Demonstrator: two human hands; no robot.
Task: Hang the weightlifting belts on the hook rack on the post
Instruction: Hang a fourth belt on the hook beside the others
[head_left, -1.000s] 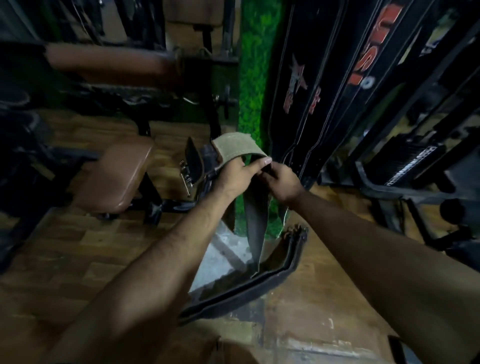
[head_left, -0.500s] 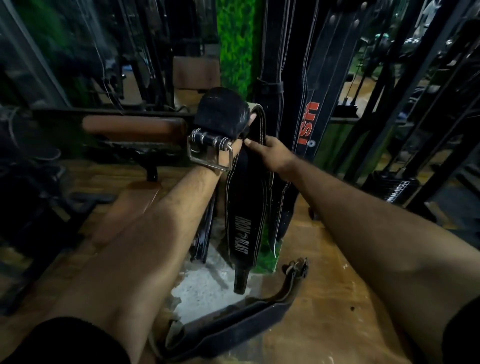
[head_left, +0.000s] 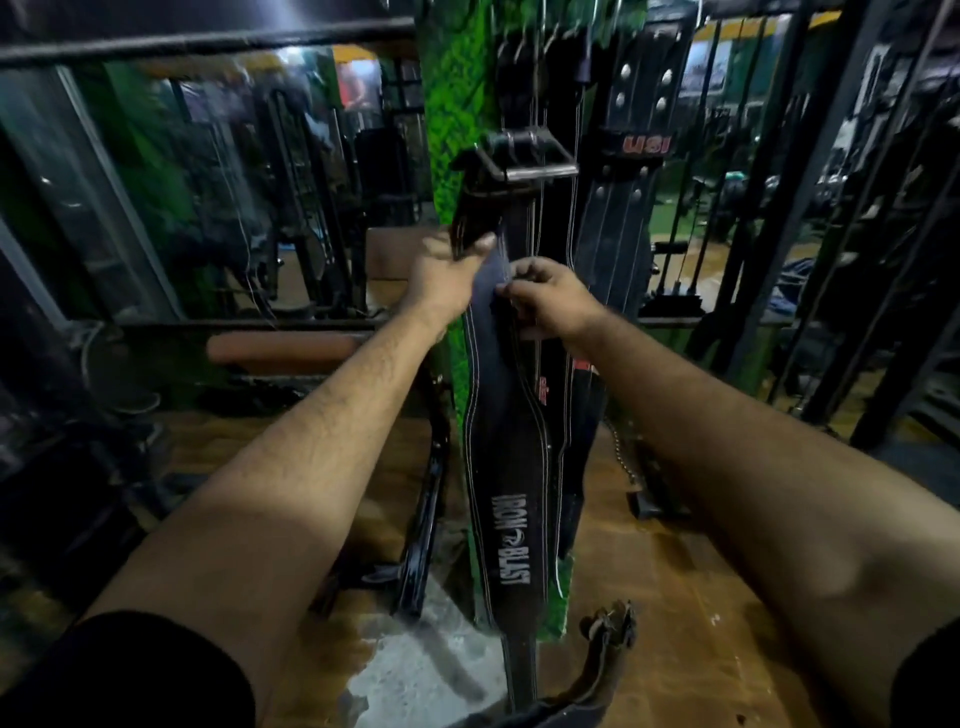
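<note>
Left hand (head_left: 447, 270) gripping the upper part of a black belt (head_left: 506, 467), thumb across its front just below the buckle (head_left: 530, 156). Right hand (head_left: 550, 296) pinching the same belt's right edge, fingers curled, just beside the left hand. Belt held upright in front of the green post (head_left: 452, 104), buckle end up, white "IRON BLAST" lettering low on the strap, tail reaching down to the floor (head_left: 675, 597). Behind it and to the right, another black belt (head_left: 631, 208) hanging against the post, with red "USI" lettering and rivets. Hook rack itself not discernible among the dark straps. On the floor at the post's foot, a third belt (head_left: 597, 670) lying curled, buckle end raised. A padded bench (head_left: 280, 345) to the left, beyond the left forearm.
</note>
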